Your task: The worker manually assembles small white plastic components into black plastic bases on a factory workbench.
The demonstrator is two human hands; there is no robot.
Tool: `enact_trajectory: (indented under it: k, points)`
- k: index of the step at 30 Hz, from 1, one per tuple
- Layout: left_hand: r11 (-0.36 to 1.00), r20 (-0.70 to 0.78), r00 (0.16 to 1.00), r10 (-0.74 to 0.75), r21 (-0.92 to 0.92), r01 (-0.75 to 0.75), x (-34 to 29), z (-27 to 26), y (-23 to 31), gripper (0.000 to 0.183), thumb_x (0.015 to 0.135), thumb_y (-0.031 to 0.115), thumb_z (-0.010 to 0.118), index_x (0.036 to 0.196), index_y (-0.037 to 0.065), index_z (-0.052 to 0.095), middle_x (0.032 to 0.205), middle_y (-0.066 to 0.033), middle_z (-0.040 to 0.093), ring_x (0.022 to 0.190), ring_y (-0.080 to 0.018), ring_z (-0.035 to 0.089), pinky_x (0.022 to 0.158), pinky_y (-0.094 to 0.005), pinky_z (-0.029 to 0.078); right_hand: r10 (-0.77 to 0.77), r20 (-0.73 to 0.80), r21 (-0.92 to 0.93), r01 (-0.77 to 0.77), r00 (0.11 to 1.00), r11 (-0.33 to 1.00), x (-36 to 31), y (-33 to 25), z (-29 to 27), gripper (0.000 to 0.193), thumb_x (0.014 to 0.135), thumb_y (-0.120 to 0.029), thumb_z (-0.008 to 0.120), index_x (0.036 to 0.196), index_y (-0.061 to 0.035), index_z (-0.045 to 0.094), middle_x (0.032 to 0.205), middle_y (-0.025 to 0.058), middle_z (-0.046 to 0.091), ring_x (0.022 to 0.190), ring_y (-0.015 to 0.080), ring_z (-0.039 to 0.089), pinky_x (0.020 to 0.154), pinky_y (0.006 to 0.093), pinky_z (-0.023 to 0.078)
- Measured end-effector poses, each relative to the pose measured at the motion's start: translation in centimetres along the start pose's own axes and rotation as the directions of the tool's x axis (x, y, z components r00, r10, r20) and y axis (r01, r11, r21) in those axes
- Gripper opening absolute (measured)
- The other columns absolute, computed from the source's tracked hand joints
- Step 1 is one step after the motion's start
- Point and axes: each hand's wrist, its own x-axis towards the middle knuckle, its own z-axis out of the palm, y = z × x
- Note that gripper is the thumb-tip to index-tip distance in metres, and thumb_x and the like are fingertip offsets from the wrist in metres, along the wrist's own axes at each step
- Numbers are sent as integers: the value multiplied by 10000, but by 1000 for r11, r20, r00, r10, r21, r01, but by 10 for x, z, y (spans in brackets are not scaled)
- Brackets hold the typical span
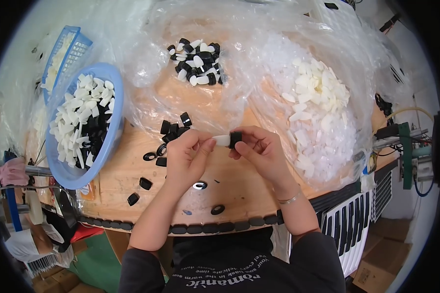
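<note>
The table (pixel 249 198) carries clear plastic sheeting (pixel 142 53) across its far side. At the left stands a blue basin (pixel 73 184), loaded with white and black parts. At the right, on the sheeting, lies a broad heap of cream and whitish pieces (pixel 322 88); a smaller mixed black-and-white pile (pixel 198 61) lies at the far middle. Both hands are near the table's middle: the left hand (pixel 188 151) pinches a white piece (pixel 222 140) between thumb and fingers, and the right hand (pixel 259 151) grips a black cap (pixel 235 139) at that piece's right end. How far the piece seats in the cap cannot be told at this scale. Loose black caps (pixel 145 183) lie left of the left hand. A black-and-white ring (pixel 200 185) lies flat beside the left wrist.
</note>
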Motion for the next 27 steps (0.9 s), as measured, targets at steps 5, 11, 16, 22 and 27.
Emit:
enact_trajectory:
  k: [5, 11, 16, 22, 27]
  points:
    - [994, -32, 999, -20, -104, 16, 1, 1, -2, 88, 908, 69, 619, 862, -2, 642, 755, 16, 594, 700, -51, 483, 656, -199, 390, -37, -10, -11, 37, 999, 999, 0, 0, 0, 279, 908, -26, 616, 1174, 49, 577, 945, 81, 669, 790, 133, 662, 719, 240, 529]
    - [999, 63, 998, -9, 40, 6, 0, 4, -2, 153, 878, 135, 675, 807, 1, 659, 609, -6, 554, 540, -79, 422, 518, -226, 367, 5, 28, -17, -5, 1000, 1000, -2, -1, 6, 272, 906, -42, 628, 1163, 40, 591, 933, 73, 665, 794, 122, 653, 713, 230, 519]
    - [965, 88, 986, -144, -209, 160, -1, 5, -4, 197, 895, 168, 669, 791, 1, 657, 554, 10, 524, 502, -45, 391, 465, -228, 322, -11, 4, 2, 11, 1000, 1000, -2, -1, 6, 268, 908, -46, 626, 1162, 31, 597, 921, 62, 665, 780, 107, 643, 707, 227, 516]
    - [974, 113, 984, -138, -166, 156, 0, 4, -2, 204, 914, 174, 649, 814, -3, 662, 548, 36, 487, 516, -23, 385, 462, -215, 296, 18, 6, -15, -18, 1000, 1000, -2, 0, 10, 266, 908, -50, 629, 1158, 37, 603, 907, 65, 666, 760, 104, 633, 688, 226, 513]
    - [978, 90, 989, -119, -160, 132, 0, 2, -3, 191, 925, 169, 631, 853, -3, 668, 552, 43, 466, 522, -24, 376, 469, -215, 294, 17, -17, 19, -17, 1000, 1000, -2, 0, 7, 274, 901, -68, 644, 1152, 37, 609, 898, 62, 667, 749, 104, 631, 679, 227, 510]
